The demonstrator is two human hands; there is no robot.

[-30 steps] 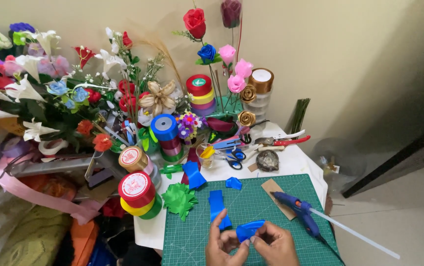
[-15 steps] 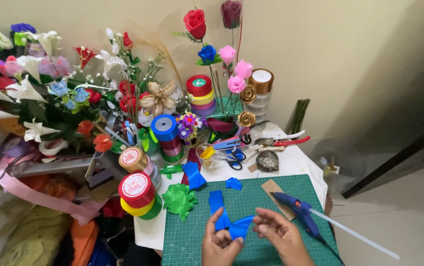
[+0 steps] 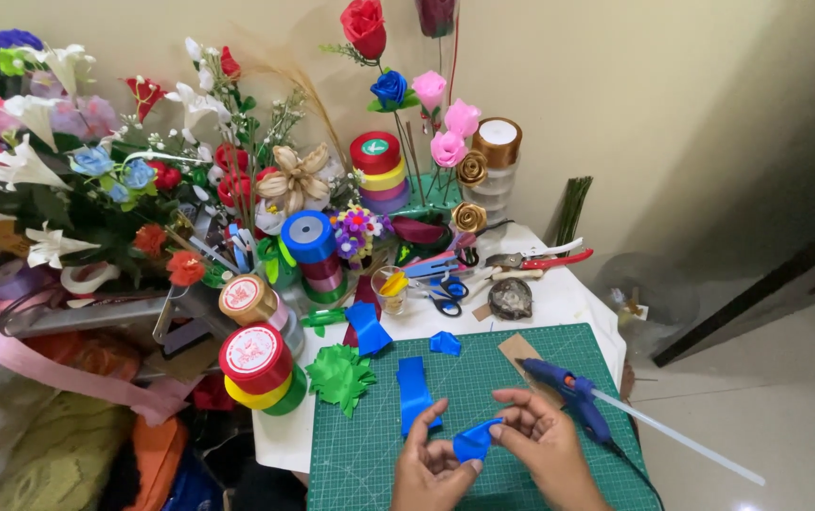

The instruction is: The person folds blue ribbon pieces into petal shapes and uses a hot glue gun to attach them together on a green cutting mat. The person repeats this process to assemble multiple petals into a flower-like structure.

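From my seat I begin at the far left, where a big bunch of artificial flowers (image 3: pixel 95 180) fills the corner, and a pink ribbon (image 3: pixel 38 364) hangs loose under it. Next comes a stack of ribbon rolls (image 3: pixel 256 364) with a red one on top, at the left edge of the white table (image 3: pixel 559 298). Just beside it a green ribbon flower (image 3: pixel 339 376) lies partly on the green cutting mat (image 3: pixel 370 454).

On the mat I see a flat strip of blue ribbon (image 3: pixel 414 393), and above it a small blue piece (image 3: pixel 444 343). The left hand (image 3: pixel 431 466) is at the bottom edge; its thumb and fingers pinch the lower side of a folded blue ribbon petal (image 3: pixel 475 440). The right hand (image 3: pixel 545 445) grips the same petal on its upper right side with the fingertips. So the petal is held between both hands, a little above the mat, near its lower middle.

To the right a blue glue gun (image 3: pixel 573 396) lies on the mat, its glue stick pointing away past the table edge. Further back are blue scissors (image 3: pixel 441 291) and red pliers (image 3: pixel 545 257).
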